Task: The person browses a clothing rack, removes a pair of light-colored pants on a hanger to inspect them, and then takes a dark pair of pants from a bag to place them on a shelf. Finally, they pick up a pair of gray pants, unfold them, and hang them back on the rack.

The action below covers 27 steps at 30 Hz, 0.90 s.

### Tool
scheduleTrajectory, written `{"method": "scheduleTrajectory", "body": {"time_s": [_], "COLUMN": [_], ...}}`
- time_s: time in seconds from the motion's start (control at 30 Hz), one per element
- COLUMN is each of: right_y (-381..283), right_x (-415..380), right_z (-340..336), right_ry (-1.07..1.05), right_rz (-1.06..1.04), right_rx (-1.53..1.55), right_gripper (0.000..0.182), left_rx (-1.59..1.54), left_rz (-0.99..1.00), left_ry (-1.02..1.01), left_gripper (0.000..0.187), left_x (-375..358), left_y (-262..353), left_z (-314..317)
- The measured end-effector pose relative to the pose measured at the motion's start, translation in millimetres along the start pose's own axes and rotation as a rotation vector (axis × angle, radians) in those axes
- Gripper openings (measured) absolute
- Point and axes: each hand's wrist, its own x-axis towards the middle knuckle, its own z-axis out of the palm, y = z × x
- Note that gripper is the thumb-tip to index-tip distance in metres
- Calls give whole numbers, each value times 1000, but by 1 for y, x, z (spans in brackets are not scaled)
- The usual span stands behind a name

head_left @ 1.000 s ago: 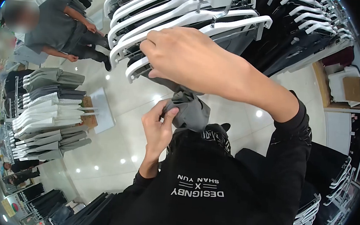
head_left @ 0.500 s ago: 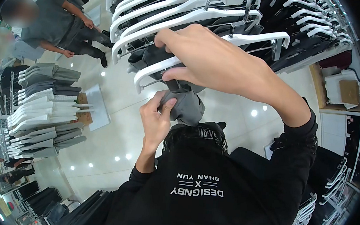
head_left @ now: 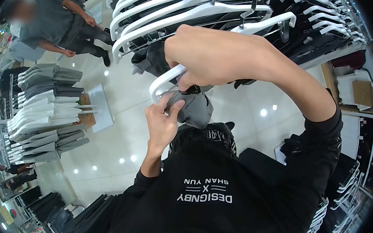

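My left hand (head_left: 161, 123) pinches the edge of a folded grey garment (head_left: 195, 110) between thumb and fingers; its exact kind is hidden by the folds. Just above it, my right hand (head_left: 214, 58) is closed over the front white clip hanger (head_left: 168, 79), thumb down by a dark clip (head_left: 192, 90) at the garment's top edge. The hanger slants across, its middle covered by my right hand, its far end (head_left: 276, 22) showing at upper right. Behind it, a dark garment (head_left: 149, 61) hangs from the row.
Several white hangers (head_left: 159, 28) with dark clothes fill the rack ahead. Black garments hang at upper right (head_left: 312, 43). To the left stands a rack of white and grey clothes (head_left: 38, 115); beyond it is another person (head_left: 63, 23). A cardboard box (head_left: 362, 94) sits at far right.
The front hanger has tilted more, its near end shifting right and its far end rising. My right fingers have curled in and the thumb has moved down onto the clip. My left hand keeps its pinch.
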Motion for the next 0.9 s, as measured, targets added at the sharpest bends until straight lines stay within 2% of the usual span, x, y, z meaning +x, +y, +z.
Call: {"method": "scheduleTrajectory", "body": {"time_s": [0.23, 0.53, 0.63, 0.73, 0.9], "right_y": [1, -5, -11, -10, -14], "right_x": [9, 9, 7, 7, 7], "right_z": [12, 13, 7, 7, 4], "right_ry": [234, 432, 420, 427, 446], "right_rz": [-165, -295, -304, -331, -377], "right_rx": [107, 283, 289, 280, 314], "right_gripper": [30, 22, 22, 21, 20], "left_rx": [-197, -377, -372, -323, -437], "left_rz": [57, 161, 211, 202, 212], "left_ry": [104, 281, 254, 212, 353], "left_gripper": [22, 15, 15, 27, 21], "left_x": [-5, -12, -8, -13, -13], "left_y": [-14, -3, -6, -11, 5], "left_z": [1, -9, -7, -11, -7]}}
